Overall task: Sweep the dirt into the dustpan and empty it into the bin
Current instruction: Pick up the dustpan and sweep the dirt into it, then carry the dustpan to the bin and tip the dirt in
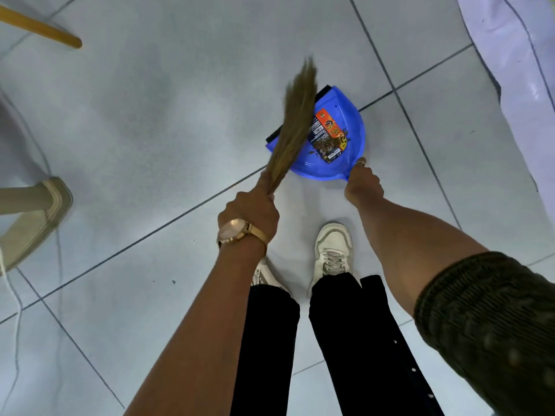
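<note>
A blue plastic dustpan (pixel 350 142) with an orange label lies on the grey tiled floor ahead of my feet. Brown dirt (pixel 330 142) is scattered over its label and pan. My right hand (pixel 363 181) grips the dustpan's handle at its near edge. My left hand (pixel 250 216), with a gold watch on the wrist, is closed on the bunched end of a straw hand broom (pixel 295 121). The bristles point away from me and lie blurred across the pan's left, open edge. No bin is in view.
A wooden stick (pixel 45 28) pokes in at the top left. A beige furniture leg with a flat foot (pixel 33 217) stands at the left, with a thin white cable (pixel 13 298) beside it. Pale sheeting (pixel 516 67) covers the floor at the upper right. A few dark specks (pixel 173 282) lie near my feet.
</note>
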Action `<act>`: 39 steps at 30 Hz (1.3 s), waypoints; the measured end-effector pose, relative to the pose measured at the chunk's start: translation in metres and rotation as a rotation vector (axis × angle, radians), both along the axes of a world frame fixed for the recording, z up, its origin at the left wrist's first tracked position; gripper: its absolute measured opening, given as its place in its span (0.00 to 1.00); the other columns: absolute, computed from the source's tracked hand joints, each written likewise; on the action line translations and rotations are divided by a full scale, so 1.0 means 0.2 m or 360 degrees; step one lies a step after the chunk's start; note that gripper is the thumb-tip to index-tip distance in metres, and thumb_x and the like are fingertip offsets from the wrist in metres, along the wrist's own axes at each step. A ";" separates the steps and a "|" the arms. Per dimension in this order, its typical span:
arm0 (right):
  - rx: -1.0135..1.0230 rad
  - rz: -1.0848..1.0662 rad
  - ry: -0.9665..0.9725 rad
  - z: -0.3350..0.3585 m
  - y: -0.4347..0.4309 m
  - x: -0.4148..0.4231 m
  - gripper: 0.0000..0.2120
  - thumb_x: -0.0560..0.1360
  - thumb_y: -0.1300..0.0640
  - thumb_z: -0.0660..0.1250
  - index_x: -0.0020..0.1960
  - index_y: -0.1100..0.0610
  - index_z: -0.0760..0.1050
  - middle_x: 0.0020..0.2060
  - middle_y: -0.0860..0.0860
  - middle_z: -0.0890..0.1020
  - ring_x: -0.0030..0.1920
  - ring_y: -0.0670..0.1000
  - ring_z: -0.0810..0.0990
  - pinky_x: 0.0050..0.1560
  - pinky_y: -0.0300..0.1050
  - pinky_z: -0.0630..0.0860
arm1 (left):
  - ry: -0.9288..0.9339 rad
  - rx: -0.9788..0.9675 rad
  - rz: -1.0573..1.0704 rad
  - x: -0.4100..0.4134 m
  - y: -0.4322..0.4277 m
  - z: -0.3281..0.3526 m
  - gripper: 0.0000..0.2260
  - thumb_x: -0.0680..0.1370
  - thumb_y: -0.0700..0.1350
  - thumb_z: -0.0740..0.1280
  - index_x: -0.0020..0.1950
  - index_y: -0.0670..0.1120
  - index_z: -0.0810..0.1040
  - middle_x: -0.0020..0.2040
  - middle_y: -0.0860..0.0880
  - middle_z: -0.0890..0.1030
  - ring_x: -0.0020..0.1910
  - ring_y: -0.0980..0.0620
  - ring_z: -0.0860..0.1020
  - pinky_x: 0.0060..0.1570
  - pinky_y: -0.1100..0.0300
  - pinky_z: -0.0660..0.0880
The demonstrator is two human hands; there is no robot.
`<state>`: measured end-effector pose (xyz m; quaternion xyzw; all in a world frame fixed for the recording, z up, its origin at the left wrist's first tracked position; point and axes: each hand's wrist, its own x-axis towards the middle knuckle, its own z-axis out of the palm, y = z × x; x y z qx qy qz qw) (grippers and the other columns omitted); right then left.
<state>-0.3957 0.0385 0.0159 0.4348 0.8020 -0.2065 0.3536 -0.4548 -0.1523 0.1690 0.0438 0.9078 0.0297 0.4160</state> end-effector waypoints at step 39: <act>0.0149 -0.1820 0.0249 2.89 -0.60 2.44 0.28 0.75 0.63 0.57 0.73 0.61 0.54 0.65 0.61 0.72 0.65 0.65 0.72 0.64 0.58 0.71 | 0.0143 0.0415 -0.1706 1.47 0.39 2.32 0.29 0.82 0.54 0.51 0.79 0.46 0.45 0.65 0.40 0.76 0.60 0.39 0.77 0.58 0.48 0.72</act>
